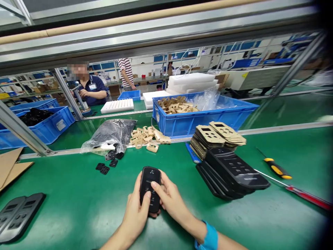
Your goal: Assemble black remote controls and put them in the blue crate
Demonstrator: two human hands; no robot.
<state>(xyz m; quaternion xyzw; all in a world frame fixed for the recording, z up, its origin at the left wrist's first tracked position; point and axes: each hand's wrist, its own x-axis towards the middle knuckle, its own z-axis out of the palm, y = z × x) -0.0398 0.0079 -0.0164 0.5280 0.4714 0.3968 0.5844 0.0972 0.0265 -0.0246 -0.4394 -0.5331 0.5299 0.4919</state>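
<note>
Both hands hold one black remote-like unit (151, 180) upright above the green table. My left hand (135, 205) wraps its left side, the thumb pressing on the front face. Around the right side is my right hand (171, 199), its thumb also on the face near the buttons. The fingers behind the unit are mostly hidden. Small black button pads (104, 169) lie beyond the hands to the left. To the right is a stack of black panels (231, 173), with stacked tan cut sheets (208, 139) behind it. Two black units (20, 217) rest at the left edge.
A blue bin (177, 123) holds tan pieces and clear plastic. Loose tan pieces (147, 135) lie beside a plastic bag (109, 133). Two screwdrivers, one yellow-black (277, 168) and one red (309, 198), lie right. A person (92, 90) sits across the bench behind metal posts.
</note>
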